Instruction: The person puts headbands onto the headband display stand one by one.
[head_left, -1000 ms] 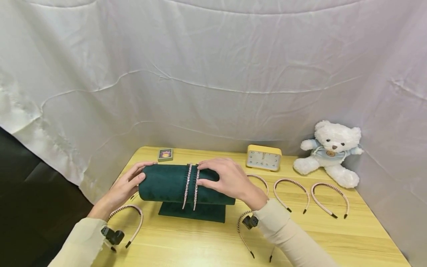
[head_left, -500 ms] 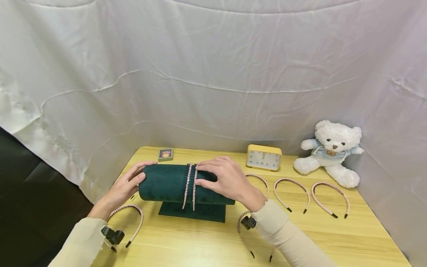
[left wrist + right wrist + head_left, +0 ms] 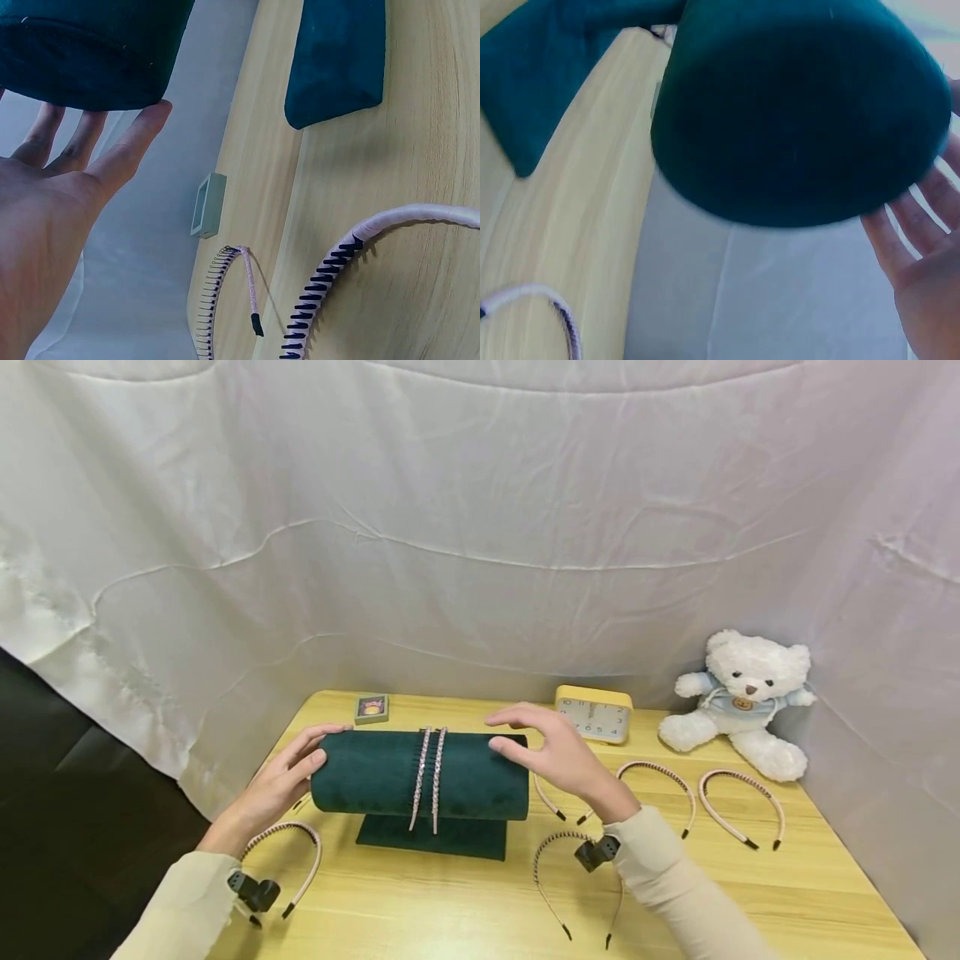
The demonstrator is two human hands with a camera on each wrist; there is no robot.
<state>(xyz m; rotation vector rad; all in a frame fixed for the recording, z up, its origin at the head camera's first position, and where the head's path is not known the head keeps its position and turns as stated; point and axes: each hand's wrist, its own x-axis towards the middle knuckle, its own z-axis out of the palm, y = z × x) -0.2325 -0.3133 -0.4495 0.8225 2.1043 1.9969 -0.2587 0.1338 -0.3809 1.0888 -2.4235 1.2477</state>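
A dark green velvet display roll (image 3: 360, 772) stands on its flat base (image 3: 431, 837) at mid-table. Two pale pink braided headbands, the left one (image 3: 421, 777) and the right one (image 3: 437, 781), sit over the middle of the roll side by side. My left hand (image 3: 273, 781) holds the roll's left end, thumb in front and fingers over the top. My right hand (image 3: 558, 756) hovers by the right end, thumb and fingers spread and nothing between them. In the right wrist view the round end (image 3: 795, 135) covers some of its fingers.
More headbands lie on the wooden table: one at the left (image 3: 319, 852), one at front right (image 3: 536, 864), and several farther right, including the outermost (image 3: 738, 773). Behind are a small box (image 3: 371, 710), a yellow clock (image 3: 611, 718) and a white teddy bear (image 3: 750, 660).
My right hand has let go of the right-hand headband on the roll and moved right, its fingers spreading. That headband had shifted slightly left. My left hand stays put.
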